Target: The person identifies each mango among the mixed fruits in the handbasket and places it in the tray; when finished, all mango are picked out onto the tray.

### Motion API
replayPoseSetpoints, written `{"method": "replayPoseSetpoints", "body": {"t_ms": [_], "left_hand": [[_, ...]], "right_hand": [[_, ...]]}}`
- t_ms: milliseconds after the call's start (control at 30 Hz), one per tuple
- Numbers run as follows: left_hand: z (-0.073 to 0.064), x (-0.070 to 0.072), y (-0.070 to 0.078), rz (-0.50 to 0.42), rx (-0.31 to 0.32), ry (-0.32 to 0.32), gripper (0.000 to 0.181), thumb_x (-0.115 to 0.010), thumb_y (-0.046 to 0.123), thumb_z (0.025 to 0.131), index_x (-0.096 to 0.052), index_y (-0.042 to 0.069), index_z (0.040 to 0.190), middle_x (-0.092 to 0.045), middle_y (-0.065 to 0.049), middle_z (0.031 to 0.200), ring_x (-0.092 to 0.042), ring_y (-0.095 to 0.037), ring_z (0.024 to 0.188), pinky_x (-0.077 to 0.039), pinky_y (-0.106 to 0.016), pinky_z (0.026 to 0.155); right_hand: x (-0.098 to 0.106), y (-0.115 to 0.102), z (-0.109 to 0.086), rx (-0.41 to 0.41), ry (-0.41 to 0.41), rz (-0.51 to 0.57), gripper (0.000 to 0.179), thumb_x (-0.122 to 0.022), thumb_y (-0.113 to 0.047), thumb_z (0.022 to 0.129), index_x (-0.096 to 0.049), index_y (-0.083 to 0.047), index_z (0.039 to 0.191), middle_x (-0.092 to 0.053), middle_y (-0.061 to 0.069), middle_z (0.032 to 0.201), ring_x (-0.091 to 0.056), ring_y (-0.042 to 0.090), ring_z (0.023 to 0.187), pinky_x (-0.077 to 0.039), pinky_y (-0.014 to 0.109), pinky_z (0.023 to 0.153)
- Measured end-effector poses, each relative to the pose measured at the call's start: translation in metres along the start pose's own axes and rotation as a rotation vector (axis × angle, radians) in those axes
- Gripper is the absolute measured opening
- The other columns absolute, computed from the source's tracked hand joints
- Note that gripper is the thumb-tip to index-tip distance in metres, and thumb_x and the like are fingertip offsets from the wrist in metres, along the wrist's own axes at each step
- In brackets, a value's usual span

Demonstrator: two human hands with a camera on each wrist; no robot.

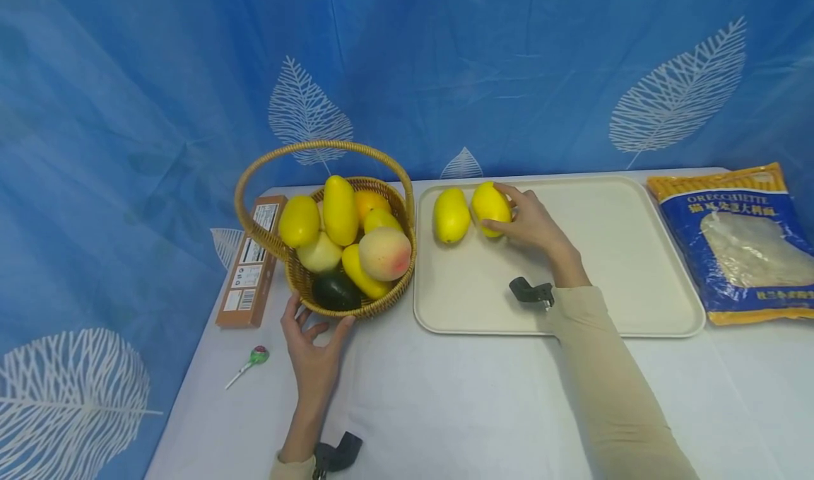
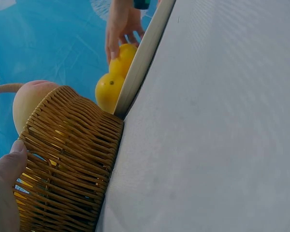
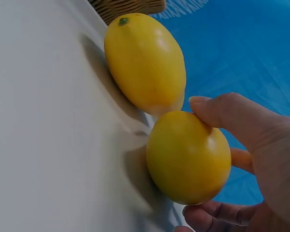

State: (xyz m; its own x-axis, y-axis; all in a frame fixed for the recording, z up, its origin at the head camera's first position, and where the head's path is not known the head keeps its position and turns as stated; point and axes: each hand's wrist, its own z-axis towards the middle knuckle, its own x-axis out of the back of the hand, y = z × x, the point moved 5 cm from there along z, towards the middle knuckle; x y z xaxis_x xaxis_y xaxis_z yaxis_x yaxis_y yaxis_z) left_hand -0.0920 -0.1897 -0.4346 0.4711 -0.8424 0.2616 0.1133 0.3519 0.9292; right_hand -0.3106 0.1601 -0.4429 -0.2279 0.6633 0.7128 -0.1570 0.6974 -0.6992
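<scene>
My right hand (image 1: 531,222) holds a yellow mango (image 1: 491,208) between thumb and fingers at the back left of the cream tray (image 1: 553,317). In the right wrist view, this mango (image 3: 188,157) is close over the tray, its shadow beside it. A second mango (image 1: 451,216) lies on the tray just to its left. At the near side of a wicker basket (image 1: 381,305), my left hand (image 1: 314,356) grips the wall, with the thumb (image 2: 17,154) at the rim in the left wrist view. The basket is full of mangoes, a peach (image 1: 385,254), a dark green avocado (image 1: 335,290) and other fruit.
A brown box (image 1: 251,264) lies left of the basket, under its tall arched handle (image 1: 324,144). Nearer stands out a lollipop (image 1: 257,355) on the white tablecloth. A blue and yellow pasta bag (image 1: 744,247) lies right of the tray. Blue curtain (image 1: 445,77) hangs behind.
</scene>
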Motion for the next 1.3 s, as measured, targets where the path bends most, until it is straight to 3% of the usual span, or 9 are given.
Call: {"method": "replayPoseSetpoints", "body": {"t_ms": [333, 567, 733, 833, 967, 1133, 1300], "left_hand": [[-0.001, 0.003, 0.000, -0.004, -0.007, -0.001, 0.087, -0.077, 0.003, 0.082, -0.023, -0.003, 0.150, -0.029, -0.026, 0.148, -0.043, -0.037, 0.128, -0.049, -0.026, 0.089], [-0.001, 0.004, 0.000, -0.005, 0.003, 0.000, 0.087, -0.077, 0.004, 0.082, -0.023, -0.002, 0.150, -0.029, -0.025, 0.148, -0.043, -0.035, 0.128, -0.049, -0.027, 0.089], [-0.001, 0.005, 0.000, -0.005, 0.014, 0.003, 0.087, -0.077, 0.005, 0.082, -0.023, -0.001, 0.150, -0.029, -0.024, 0.149, -0.043, -0.034, 0.129, -0.049, -0.027, 0.089], [-0.001, 0.006, 0.001, -0.003, 0.014, 0.004, 0.087, -0.077, 0.005, 0.082, -0.024, -0.001, 0.150, -0.029, -0.024, 0.149, -0.043, -0.035, 0.129, -0.049, -0.027, 0.089], [0.000, 0.006, 0.001, -0.001, 0.011, 0.004, 0.086, -0.078, 0.005, 0.082, -0.024, -0.002, 0.149, -0.031, -0.024, 0.147, -0.044, -0.036, 0.129, -0.050, -0.029, 0.090], [0.001, 0.005, -0.001, -0.005, 0.030, -0.003, 0.087, -0.078, 0.007, 0.082, -0.024, 0.000, 0.150, -0.030, -0.023, 0.149, -0.043, -0.034, 0.130, -0.048, -0.035, 0.092], [0.001, 0.003, -0.002, -0.017, 0.059, -0.011, 0.088, -0.078, 0.009, 0.082, -0.023, 0.003, 0.151, -0.029, -0.020, 0.151, -0.041, -0.033, 0.132, -0.047, -0.040, 0.094]], "right_hand": [[-0.002, -0.005, 0.000, -0.002, -0.035, -0.014, 0.086, -0.073, -0.041, 0.086, -0.027, -0.016, 0.155, -0.043, 0.028, 0.129, -0.044, 0.035, 0.104, -0.043, 0.046, 0.086], [0.004, -0.013, -0.004, -0.014, -0.041, -0.027, 0.089, -0.072, -0.044, 0.086, -0.024, -0.018, 0.156, -0.039, 0.030, 0.134, -0.043, 0.040, 0.117, -0.043, 0.055, 0.094], [0.014, -0.029, -0.009, 0.018, 0.018, -0.047, 0.086, -0.071, -0.044, 0.087, -0.026, -0.021, 0.156, -0.040, 0.027, 0.132, -0.049, 0.036, 0.102, -0.047, 0.048, 0.084], [0.018, -0.050, -0.016, 0.088, 0.049, -0.034, 0.083, -0.073, -0.041, 0.087, -0.029, -0.023, 0.155, -0.041, 0.024, 0.128, -0.049, 0.033, 0.097, -0.046, 0.044, 0.078], [0.017, -0.087, -0.029, 0.246, 0.064, -0.008, 0.080, -0.075, -0.038, 0.085, -0.036, -0.023, 0.153, -0.045, 0.018, 0.122, -0.048, 0.029, 0.098, -0.044, 0.040, 0.076], [0.000, -0.131, -0.046, 0.477, 0.050, 0.015, 0.074, -0.079, -0.031, 0.083, -0.044, -0.021, 0.148, -0.049, 0.010, 0.119, -0.052, 0.022, 0.090, -0.048, 0.033, 0.073], [-0.021, -0.155, -0.057, 0.624, 0.011, 0.045, 0.070, -0.080, -0.030, 0.082, -0.050, -0.019, 0.144, -0.052, 0.006, 0.123, -0.051, 0.017, 0.091, -0.048, 0.033, 0.073]]}}
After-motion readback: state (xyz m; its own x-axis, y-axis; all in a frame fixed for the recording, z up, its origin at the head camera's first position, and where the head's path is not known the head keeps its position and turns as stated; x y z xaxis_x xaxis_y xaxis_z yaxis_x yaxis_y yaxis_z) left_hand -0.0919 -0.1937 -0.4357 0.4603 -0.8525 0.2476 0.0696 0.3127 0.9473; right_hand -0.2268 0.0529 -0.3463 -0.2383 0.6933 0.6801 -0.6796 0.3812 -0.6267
